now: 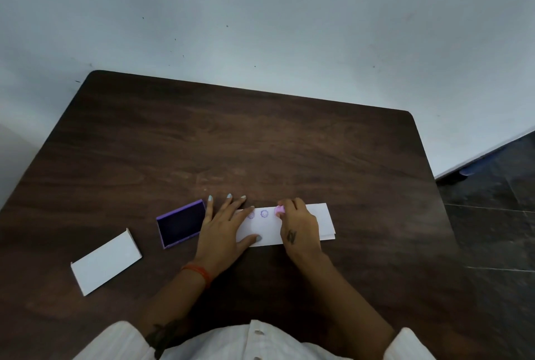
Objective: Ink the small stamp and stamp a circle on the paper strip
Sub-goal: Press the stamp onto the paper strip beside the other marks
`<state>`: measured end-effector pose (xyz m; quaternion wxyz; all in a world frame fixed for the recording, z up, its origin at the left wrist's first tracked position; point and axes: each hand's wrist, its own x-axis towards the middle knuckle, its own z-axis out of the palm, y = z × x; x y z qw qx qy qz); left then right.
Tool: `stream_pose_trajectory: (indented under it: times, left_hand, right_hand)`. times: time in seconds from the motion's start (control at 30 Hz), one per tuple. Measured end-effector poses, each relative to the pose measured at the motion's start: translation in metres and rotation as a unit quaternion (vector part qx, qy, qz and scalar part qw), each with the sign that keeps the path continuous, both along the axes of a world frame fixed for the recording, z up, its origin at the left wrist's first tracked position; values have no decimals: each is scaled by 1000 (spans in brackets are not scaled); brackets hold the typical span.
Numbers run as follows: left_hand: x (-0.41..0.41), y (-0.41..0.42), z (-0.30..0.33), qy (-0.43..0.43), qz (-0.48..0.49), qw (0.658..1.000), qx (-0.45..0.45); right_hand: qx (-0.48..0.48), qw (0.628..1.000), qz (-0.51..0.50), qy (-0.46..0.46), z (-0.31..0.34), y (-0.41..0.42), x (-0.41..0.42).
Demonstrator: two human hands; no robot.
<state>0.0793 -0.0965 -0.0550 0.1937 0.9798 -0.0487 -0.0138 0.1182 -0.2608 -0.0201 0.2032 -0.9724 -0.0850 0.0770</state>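
A white paper strip point(318, 217) lies across the near middle of the dark wooden table point(231, 142). Two purple circle prints show on it, one point(264, 213) plain to see and another point(251, 215) partly under a fingertip. My left hand point(224, 229) lies flat with fingers spread, pressing the strip's left end. My right hand point(298, 226) grips a small pink stamp point(279, 209) and holds it down on the strip just right of the prints. The stamp's face is hidden. A purple ink pad point(181, 223) lies uncovered left of my left hand.
A white rectangular lid or box point(105, 262) rests near the table's left front. The wall stands close behind the table's far edge. Dark tiled floor point(492, 215) shows past the right edge.
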Motion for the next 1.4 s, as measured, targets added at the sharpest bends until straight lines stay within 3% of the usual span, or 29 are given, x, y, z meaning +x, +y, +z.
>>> stream_pose_trajectory:
  times: [0.6,1.4]
  left_hand:
    - [-2,1,2,1,1,1000,-12]
    - [-1,0,3,-4,1,1000,-18]
  right_hand:
    - [-115,990,77,38,12,12,5]
    - [-56,991,116,-36,-4,2,5]
